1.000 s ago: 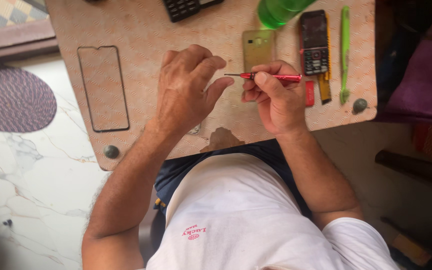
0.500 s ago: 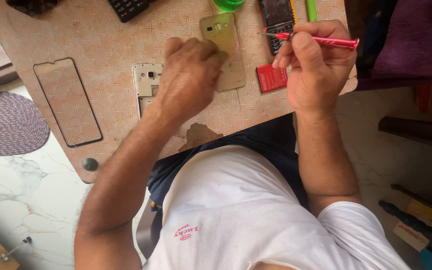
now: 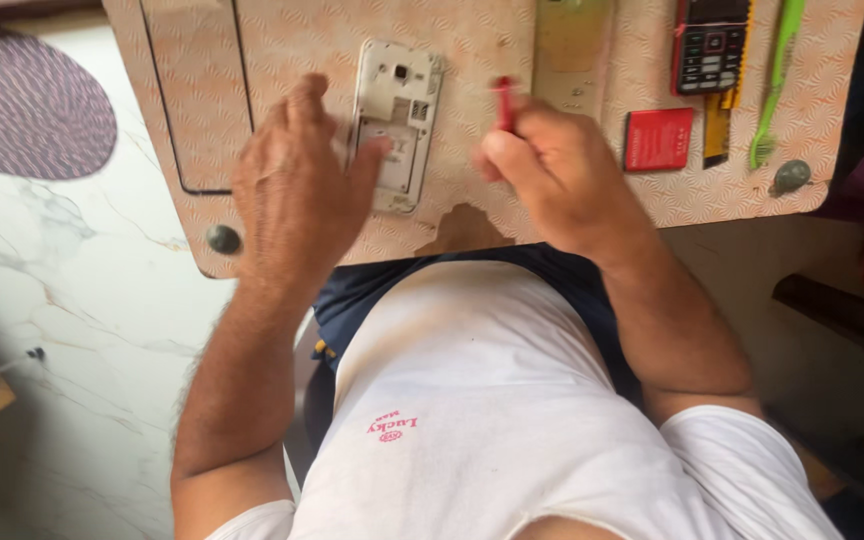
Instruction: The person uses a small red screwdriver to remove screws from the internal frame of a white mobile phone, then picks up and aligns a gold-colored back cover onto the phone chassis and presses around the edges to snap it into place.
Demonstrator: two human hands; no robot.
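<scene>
A white phone body (image 3: pixel 395 115) with its back off lies on the patterned orange table (image 3: pixel 472 60). My left hand (image 3: pixel 297 190) rests on the table with its fingers touching the phone's left and lower edge. My right hand (image 3: pixel 552 165) is closed around a red screwdriver (image 3: pixel 503 100), whose tip points up to the right of the phone. A gold back cover (image 3: pixel 574 40) lies just beyond my right hand.
A glass screen panel (image 3: pixel 192 90) lies at the table's left. At the right are a red battery (image 3: pixel 658 138), a keypad phone (image 3: pixel 712 45), a yellow tool (image 3: pixel 717 135) and a green tool (image 3: pixel 774 80). A purple round mat (image 3: pixel 27 105) sits on the marble floor.
The view has shifted closer over the table. My left hand slid off the gold cover onto the white phone body. My right hand came down and left with the screwdriver.
</scene>
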